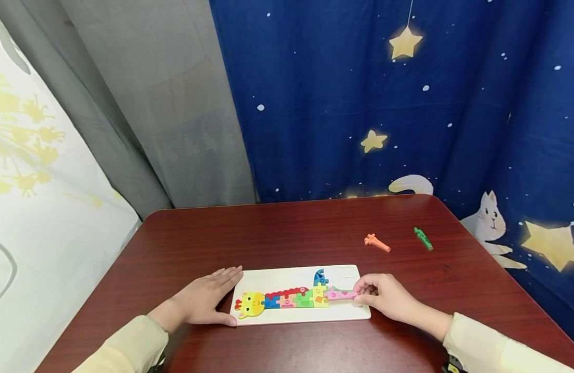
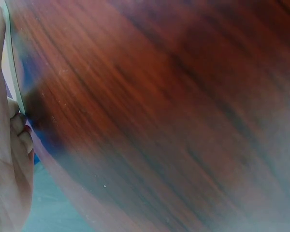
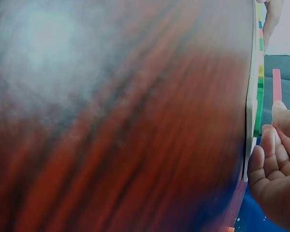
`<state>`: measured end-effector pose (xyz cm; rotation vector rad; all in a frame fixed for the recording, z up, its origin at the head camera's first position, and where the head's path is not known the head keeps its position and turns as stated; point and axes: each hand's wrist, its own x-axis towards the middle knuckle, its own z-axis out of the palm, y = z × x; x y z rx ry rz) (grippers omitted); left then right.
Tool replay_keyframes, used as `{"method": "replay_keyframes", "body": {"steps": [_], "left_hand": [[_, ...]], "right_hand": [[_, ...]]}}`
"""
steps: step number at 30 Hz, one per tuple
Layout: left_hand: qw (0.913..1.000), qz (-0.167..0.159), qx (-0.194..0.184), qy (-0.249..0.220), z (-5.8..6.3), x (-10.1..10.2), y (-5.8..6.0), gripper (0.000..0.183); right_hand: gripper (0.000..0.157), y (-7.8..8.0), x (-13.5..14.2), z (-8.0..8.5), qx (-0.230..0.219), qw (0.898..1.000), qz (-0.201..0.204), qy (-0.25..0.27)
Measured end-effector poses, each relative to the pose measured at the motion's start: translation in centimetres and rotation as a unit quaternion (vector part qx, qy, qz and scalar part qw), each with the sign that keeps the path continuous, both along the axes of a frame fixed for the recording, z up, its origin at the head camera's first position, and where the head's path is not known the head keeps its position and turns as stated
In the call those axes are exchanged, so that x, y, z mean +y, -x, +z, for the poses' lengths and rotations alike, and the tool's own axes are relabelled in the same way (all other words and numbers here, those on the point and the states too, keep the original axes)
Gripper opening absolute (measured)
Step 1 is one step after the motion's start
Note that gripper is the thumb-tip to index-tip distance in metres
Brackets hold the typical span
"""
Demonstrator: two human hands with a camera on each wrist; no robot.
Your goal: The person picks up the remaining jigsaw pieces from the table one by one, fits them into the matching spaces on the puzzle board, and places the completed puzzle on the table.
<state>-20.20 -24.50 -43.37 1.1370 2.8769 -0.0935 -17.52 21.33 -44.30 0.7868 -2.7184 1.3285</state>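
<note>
1. The far edge of the table (image 1: 268,233) runs well beyond your left hand (image 1: 206,298) and right hand (image 1: 386,297); the orange piece (image 1: 377,242) and green piece (image 1: 423,239) lie past the right.
2. Your left hand, fingers extended, touches the near end of the board (image 1: 273,278).
3. Your right hand pinches the pink piece (image 1: 340,294), raised over the other end.
4. Your grip hides its held tip; the left wrist view crops your left hand.

Pink piece (image 1: 341,295), raised over giraffe puzzle board (image 1: 273,280)
</note>
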Motion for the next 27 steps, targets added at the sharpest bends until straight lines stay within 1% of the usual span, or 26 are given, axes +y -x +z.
{"method": "replay_keyframes", "body": {"steps": [3, 10, 18, 23, 27], "left_hand": [[1.0, 0.0, -0.001, 0.001, 0.05, 0.01, -0.04, 0.111], [0.9998, -0.009, 0.014, -0.007, -0.02, -0.05, -0.01, 0.109], [1.0, -0.001, 0.0, 0.0, -0.07, -0.01, 0.0, 0.111], [1.0, -0.001, -0.002, -0.002, -0.03, -0.01, -0.03, 0.111], [1.0, -0.003, 0.001, -0.004, -0.07, -0.07, -0.04, 0.11]], "right_hand": [[0.01, -0.03, -0.01, 0.02, 0.0, 1.0, 0.003, -0.007], [0.011, 0.04, 0.16, -0.18, 0.004, 1.0, 0.008, -0.021], [0.01, -0.09, 0.1, -0.17, 0.007, 1.0, 0.02, -0.019], [0.01, -0.18, 0.09, -0.08, 0.013, 0.999, 0.022, -0.022], [0.011, -0.2, 0.12, -0.07, 0.005, 0.999, 0.019, -0.028]]}}
